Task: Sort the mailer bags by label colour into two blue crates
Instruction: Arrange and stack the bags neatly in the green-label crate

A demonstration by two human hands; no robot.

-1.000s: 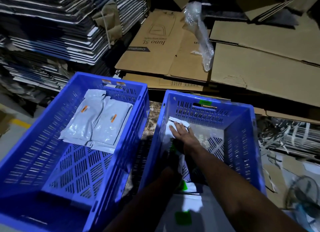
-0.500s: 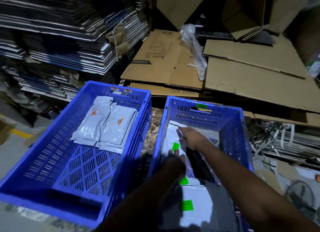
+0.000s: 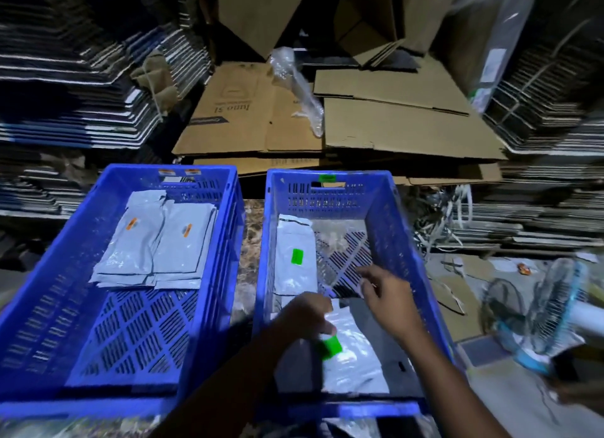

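Cardboard-stacked backdrop; hands (image 3: 346, 303) over right crate (image 3: 405, 241)

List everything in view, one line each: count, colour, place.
blue crates: two, blue, side by side in front.
orange-label mailer bags: at least two, grey, far half of left crate.
green-label mailer bags: two showing, grey, right crate, one far, one near.
flattened cartons: several, brown, piled behind crates.
fan: one, light blue, right floor.
left hand: on the near green-label bag.
right hand: fingers loose, over right crate, holding nothing.
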